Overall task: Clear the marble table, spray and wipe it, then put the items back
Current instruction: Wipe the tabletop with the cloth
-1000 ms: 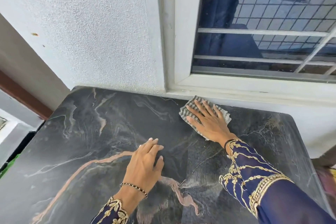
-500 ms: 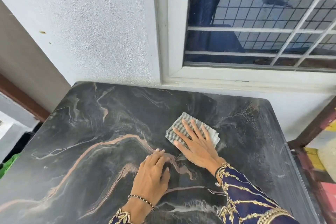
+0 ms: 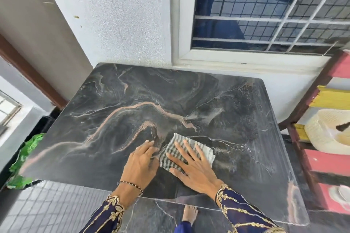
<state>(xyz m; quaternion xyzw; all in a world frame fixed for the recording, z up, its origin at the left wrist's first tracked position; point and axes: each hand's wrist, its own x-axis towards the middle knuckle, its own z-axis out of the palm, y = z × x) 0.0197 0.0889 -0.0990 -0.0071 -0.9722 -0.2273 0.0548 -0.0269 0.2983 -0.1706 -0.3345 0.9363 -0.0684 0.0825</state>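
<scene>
- Two hands are down on the marble table (image 3: 236,100), both near the front edge, and no other things sit on the dark top.
- One small striped cloth (image 3: 205,150) lies flat on the table, under the right hand, a bit right of the middle.
- It looks soft, thin and light, so I think it will bend and bunch up easily and slide well on the smooth stone.
- I think the best way to move it is to press down on its middle with a flat palm; to lift it, pinch the free corner on its right side.
- The right hand (image 3: 195,170) is open wide, fingers spread flat on the cloth, pressing it to the table and not gripping it.
- The left hand (image 3: 141,164) is open too, fingers close together, flat on the bare stone, and it holds nothing.
- Its fingertips sit just beside the left edge of the cloth; I cannot tell if they touch it.
- The table looks hard, heavy and slippery.
</scene>
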